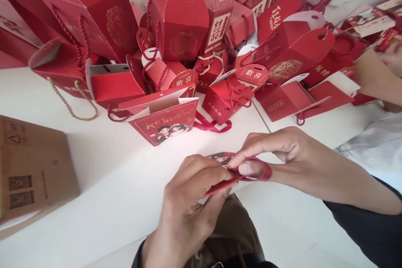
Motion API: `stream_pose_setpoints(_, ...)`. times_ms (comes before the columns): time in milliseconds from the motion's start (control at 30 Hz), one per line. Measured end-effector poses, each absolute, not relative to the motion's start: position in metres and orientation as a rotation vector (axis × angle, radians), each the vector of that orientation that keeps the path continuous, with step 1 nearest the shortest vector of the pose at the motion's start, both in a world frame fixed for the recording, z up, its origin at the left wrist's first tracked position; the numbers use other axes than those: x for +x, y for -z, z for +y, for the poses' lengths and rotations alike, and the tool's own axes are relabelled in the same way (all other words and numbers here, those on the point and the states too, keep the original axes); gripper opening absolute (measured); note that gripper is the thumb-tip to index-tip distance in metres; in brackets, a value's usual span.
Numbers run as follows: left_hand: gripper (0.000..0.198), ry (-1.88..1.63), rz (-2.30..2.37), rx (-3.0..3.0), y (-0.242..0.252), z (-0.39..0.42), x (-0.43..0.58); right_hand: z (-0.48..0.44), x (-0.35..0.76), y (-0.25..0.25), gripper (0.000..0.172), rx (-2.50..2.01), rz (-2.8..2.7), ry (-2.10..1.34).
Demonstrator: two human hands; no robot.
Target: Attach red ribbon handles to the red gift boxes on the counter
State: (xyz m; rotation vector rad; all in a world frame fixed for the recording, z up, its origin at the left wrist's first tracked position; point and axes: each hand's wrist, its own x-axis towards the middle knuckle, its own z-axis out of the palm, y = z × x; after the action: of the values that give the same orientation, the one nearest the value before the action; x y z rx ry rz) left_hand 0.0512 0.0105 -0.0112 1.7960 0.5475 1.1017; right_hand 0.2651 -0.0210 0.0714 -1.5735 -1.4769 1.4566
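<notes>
At the table's near edge, a small red paper gift bag [221,157] with a printed cartoon figure is partly covered by my hands. My left hand [193,194] is closed around it, fingers on top and thumb beneath. From the right, my right hand [282,150] pinches the red ribbon [265,170], which loops around its thumb beside the bag. Just beyond them stands an opened red gift bag [166,123] with a cartoon couple and gold lettering. Another red ribbon [216,126] lies on the table to its right.
Many red gift boxes [185,25] with rope handles crowd the back of the white table [119,167]. A brown cardboard box [34,167] stands at the left. At the right edge, another person's arm [380,77] reaches in near more red boxes.
</notes>
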Motion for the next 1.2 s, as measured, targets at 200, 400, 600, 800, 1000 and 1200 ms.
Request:
stream_pose_setpoints(200,0.011,-1.109,0.602,1.738,0.013,0.008,0.052,-0.020,0.272,-0.076,0.019,-1.540,-1.589,-1.496)
stream_pose_setpoints(400,0.016,-1.159,0.612,1.740,0.013,0.006,0.053,-0.020,0.271,-0.077,0.018,-1.586,-1.599,-1.479)
stream_pose_setpoints(600,0.017,-1.128,0.651,1.704,0.013,0.006,0.051,-0.017,0.265,-0.079,0.016,-1.600,-1.578,-1.471)
stream_pose_setpoints(800,0.015,-1.125,0.667,1.719,0.012,0.006,0.049,-0.019,0.265,-0.078,0.020,-1.559,-1.556,-1.486)
stream_pose_setpoints(1000,0.011,-1.132,0.668,1.748,0.013,0.004,0.049,-0.022,0.262,-0.079,0.022,-1.589,-1.643,-1.396)
stream_pose_setpoints(1200,0.022,-1.059,0.776,1.721,0.017,-0.001,0.046,-0.025,0.259,-0.081,0.020,-1.547,-1.723,-1.366)
